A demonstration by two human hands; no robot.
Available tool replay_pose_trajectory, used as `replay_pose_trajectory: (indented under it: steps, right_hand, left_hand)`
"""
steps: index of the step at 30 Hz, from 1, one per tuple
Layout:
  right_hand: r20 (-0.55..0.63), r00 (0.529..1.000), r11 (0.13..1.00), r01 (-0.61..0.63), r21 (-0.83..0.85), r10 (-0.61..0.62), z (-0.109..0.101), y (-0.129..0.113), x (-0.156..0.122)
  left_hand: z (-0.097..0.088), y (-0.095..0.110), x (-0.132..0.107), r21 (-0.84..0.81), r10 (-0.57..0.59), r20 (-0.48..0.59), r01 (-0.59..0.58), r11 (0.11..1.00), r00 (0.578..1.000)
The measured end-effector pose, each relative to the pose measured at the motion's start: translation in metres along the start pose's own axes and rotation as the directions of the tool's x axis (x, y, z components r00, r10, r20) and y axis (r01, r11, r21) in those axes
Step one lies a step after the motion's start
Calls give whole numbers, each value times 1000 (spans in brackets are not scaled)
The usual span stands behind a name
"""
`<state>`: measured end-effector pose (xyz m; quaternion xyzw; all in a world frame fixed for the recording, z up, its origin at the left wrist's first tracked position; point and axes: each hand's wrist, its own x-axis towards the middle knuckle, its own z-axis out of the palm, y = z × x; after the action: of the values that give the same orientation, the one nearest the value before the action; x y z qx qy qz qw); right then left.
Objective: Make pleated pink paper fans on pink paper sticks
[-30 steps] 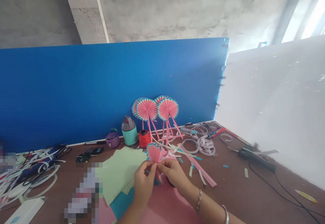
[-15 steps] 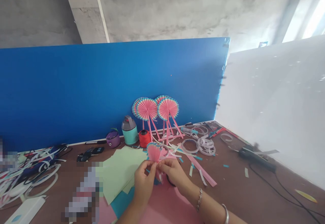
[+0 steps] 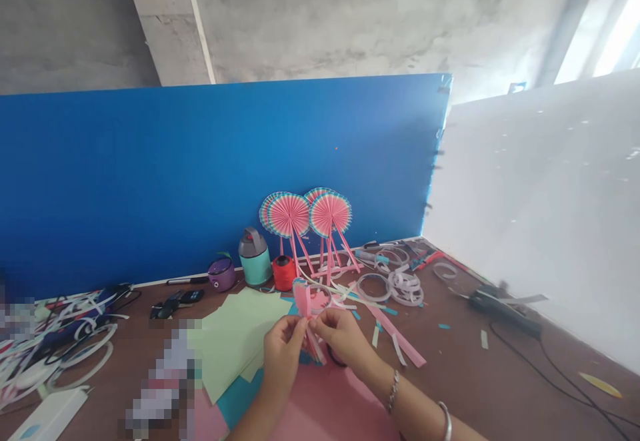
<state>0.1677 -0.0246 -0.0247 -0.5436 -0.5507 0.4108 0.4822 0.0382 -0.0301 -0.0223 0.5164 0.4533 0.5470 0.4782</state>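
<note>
Between my two hands stands a pleated pink paper fan [image 3: 303, 301] with a blue edge, pinched at its middle. My left hand [image 3: 285, 348] grips it from the left with thumb and forefinger. From the right, my right hand [image 3: 343, 338] pinches at the same spot, its fingertips nearly touching the left ones. Whether the right fingers hold a thread or only the paper is too small to tell. Under the hands lie pink paper [image 3: 325, 404], blue paper [image 3: 240, 398] and light green sheets [image 3: 235, 334]. A dark ring shape, partly hidden, shows below my right hand.
Finished round pink fans [image 3: 290, 216] on stick legs lean by the blue partition [image 3: 150, 181]. Near them stand a red thread spool [image 3: 284, 273], a turquoise flask [image 3: 256, 264] and a purple pot [image 3: 221, 274]. Tape rolls [image 3: 375, 288], paper scraps and a black power strip [image 3: 505, 311] lie rightward.
The pleated fan between my fingers has turned and folded narrower, now seen more edge-on. Both hands keep almost the same place.
</note>
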Motion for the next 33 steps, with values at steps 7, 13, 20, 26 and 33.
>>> replay_pose_trajectory:
  steps: [7,13,20,26,33]
  right_hand:
    - [6,1000,1000,7,-22,-7,1,-5,-3]
    - [2,1000,1000,23,-14,-23,-1,-10,-3]
    - [8,999,998,48,27,-48,3,-18,-9]
    - [103,994,978,-47,205,26,7,-3,-4]
    - [118,988,957,-123,262,95,4,-2,-4]
  left_hand:
    - [-1,0,2,8,33,25,-33,999,999]
    - [1,0,2,10,41,2,-41,999,999]
    - [-4,-10,6,48,85,-88,-81,996,993]
    - [-4,-16,4,137,182,2,-181,974,983]
    - [-5,-15,4,237,233,1,-227,945,972]
